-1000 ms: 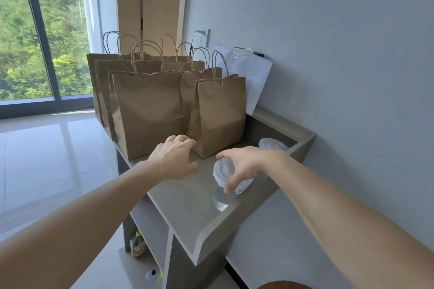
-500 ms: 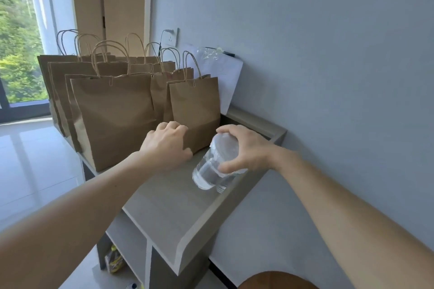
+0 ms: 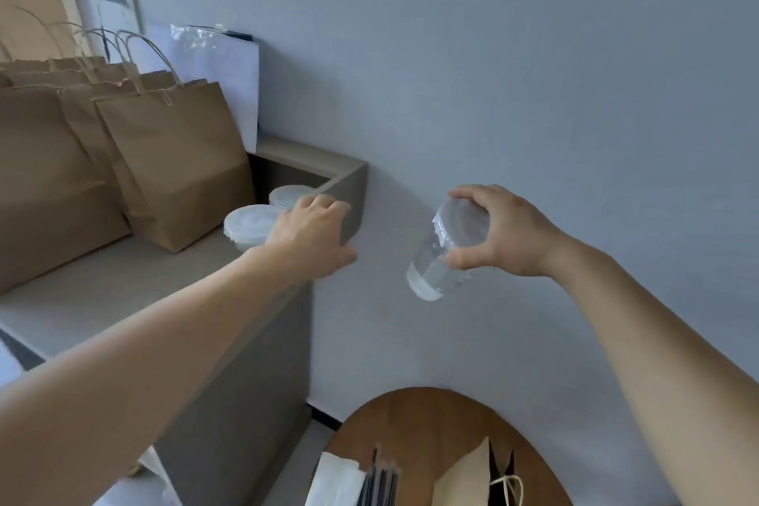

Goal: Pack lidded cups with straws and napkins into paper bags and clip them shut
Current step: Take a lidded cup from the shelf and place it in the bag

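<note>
The right hand (image 3: pixel 509 234) clamps a clear lidded cup (image 3: pixel 445 255) from above, fingers and thumb curled round the lid rim. The cup hangs tilted in open air against the grey wall, with a little clear liquid at its base.

A second ago this cup was down on the shelf under the same hand. Half a second ago it was lifted but over the shelf's edge. Now it is clear of the shelf (image 3: pixel 102 292), which lies to the left of the grip. The pick looks done, and carrying it to a bag is likely next.

Left of the grip, the left hand (image 3: pixel 314 236) has moved from bare shelf to a second cup (image 3: pixel 248 224). Its fingers are curled there, but whether they grip it cannot be told. A third cup (image 3: pixel 287 195) stands just beyond, and brown paper bags (image 3: pixel 176 164) stand further left.

Below the grip, newly in view as the head turned, is a round wooden table (image 3: pixel 415 415). It holds white napkins (image 3: pixel 334 481), dark straws (image 3: pixel 380 483) and a brown bag (image 3: pixel 464 472).
</note>
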Demonstrator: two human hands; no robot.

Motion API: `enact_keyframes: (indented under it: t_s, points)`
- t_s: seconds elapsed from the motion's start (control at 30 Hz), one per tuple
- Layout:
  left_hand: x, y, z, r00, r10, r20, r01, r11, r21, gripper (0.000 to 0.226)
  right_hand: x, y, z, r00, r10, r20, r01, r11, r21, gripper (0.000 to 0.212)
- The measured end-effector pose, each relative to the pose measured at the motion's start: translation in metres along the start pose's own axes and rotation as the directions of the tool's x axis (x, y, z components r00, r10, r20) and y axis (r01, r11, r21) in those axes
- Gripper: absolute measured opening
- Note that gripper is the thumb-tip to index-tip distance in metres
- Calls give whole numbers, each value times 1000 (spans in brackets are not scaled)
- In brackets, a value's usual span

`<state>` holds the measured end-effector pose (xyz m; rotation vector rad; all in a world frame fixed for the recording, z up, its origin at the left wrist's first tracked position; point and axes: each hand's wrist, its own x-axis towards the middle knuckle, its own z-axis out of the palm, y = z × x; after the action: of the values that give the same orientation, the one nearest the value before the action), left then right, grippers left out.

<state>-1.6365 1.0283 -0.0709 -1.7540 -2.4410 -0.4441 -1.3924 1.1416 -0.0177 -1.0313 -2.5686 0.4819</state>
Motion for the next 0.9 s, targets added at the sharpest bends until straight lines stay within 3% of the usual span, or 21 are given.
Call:
enact_keyframes:
  t_s: [0.2,0.4,0.73,0.83,0.9]
  points:
    - [-25,108,107,950,135,281,-127,991,-45,70,-73,120,36,977,187,105,-183,982,-52,100]
    - [-60,176,190,863,139,485,-118,990,-75,68,-123,197,76,937,276,213,-273,961,-42,104]
    - [-121,193,261,704,9,710,-11,1000,-1,70,-135,226,127,920,276,280,-289,957,7,108]
    - [-131,194,274,663,55,747,-41,998,-37,70,-132,225,137,913,285,292,-301,954,10,110]
    - [-138,192,280,598,102,795,-7,992,-122,82,-131,223,144,913,287,291,-302,953,10,111]
